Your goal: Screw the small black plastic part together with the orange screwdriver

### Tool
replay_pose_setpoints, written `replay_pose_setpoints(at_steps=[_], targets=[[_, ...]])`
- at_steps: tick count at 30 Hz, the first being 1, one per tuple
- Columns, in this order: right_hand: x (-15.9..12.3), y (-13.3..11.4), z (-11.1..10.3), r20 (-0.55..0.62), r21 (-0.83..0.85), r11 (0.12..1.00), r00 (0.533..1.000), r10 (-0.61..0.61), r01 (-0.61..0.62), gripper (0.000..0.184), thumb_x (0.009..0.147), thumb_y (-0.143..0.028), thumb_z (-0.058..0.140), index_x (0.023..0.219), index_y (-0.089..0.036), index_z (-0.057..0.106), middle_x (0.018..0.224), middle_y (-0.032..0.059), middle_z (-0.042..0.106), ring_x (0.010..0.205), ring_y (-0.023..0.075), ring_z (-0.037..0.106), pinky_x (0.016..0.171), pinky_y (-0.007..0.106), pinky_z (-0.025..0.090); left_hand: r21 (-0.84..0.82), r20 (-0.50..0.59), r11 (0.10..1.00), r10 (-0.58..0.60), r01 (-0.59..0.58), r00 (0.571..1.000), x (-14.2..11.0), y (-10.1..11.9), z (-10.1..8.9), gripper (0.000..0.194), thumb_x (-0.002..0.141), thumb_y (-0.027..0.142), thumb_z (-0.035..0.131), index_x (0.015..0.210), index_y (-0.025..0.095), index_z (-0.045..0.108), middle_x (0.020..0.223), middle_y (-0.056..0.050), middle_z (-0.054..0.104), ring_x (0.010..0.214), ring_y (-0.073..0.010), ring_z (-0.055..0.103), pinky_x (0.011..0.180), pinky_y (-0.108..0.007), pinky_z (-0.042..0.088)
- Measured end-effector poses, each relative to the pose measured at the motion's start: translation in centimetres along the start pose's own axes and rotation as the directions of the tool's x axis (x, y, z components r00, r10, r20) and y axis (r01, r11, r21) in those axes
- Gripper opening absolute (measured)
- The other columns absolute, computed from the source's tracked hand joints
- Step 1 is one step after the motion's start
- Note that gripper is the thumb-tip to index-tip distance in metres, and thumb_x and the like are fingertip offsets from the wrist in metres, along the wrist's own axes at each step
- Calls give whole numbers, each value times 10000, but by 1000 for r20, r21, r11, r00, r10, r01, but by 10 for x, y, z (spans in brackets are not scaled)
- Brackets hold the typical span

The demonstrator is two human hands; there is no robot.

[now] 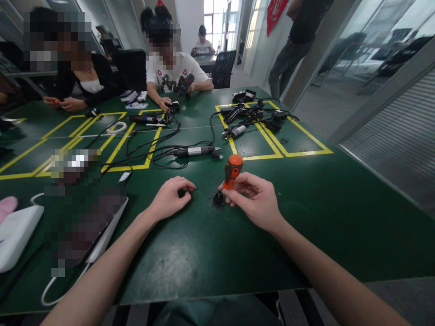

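Note:
My right hand (256, 194) pinches a stubby screwdriver (233, 171) with an orange and dark grey handle. It stands nearly upright, its lower end at a small black round part (218, 201) on the green table (190, 253). Whether the tip sits inside that part I cannot tell. To the left of the part, my left hand (171, 197) rests on the table with curled fingers. A gap shows between its thumb and index finger, and nothing is visible in it. Tiny loose bits, perhaps screws, lie near the part.
Beyond my hands lies a grey and black handheld power tool (195, 151) with its cable. Tangled cables and tools (251, 115) fill the yellow-taped area at the back right. Blurred-out devices and a white box (20, 235) are at left. Two people sit across the table.

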State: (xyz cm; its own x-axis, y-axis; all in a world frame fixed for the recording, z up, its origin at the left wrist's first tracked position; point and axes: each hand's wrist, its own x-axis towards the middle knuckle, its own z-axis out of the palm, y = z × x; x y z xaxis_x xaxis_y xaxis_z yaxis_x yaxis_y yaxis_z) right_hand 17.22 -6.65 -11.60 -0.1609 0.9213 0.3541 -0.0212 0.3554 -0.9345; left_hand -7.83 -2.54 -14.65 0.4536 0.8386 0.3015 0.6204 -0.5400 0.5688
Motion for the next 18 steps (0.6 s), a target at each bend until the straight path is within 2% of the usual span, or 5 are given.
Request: replay_pose_setpoints(at_steps=[5,10,14,18], targets=[[2,-2,0,11,-10,997,997,-73,73,47,847,-217,748,882,-194,726,812,4,700,582,104,636,527,254,562,-12,23,999,-40,40,999,1,-7,-10,290,799,129,505,931,179,758,853,-27,756,773,-164,692,688,-265,522],[3,-2,0,15,-40,997,998,-64,64,57,854,-252,736,873,-199,724,814,9,694,608,112,632,551,265,573,34,-85,993,-112,115,990,3,-13,-18,246,819,177,515,907,176,746,840,-36,751,744,-175,674,679,-278,526],[2,-2,0,-1,-49,998,999,-37,37,82,819,-250,744,877,-202,712,850,23,703,613,120,631,507,259,568,115,-150,980,-144,162,978,3,-24,-25,205,824,179,540,883,189,736,850,-38,739,766,-187,670,697,-290,529],[1,-2,0,1,-18,1000,1000,-7,7,131,801,-241,757,916,-193,719,802,21,723,610,129,649,509,261,575,163,-157,959,-206,231,966,2,-33,-25,233,834,168,538,936,176,747,903,-56,738,812,-202,679,741,-310,539]])
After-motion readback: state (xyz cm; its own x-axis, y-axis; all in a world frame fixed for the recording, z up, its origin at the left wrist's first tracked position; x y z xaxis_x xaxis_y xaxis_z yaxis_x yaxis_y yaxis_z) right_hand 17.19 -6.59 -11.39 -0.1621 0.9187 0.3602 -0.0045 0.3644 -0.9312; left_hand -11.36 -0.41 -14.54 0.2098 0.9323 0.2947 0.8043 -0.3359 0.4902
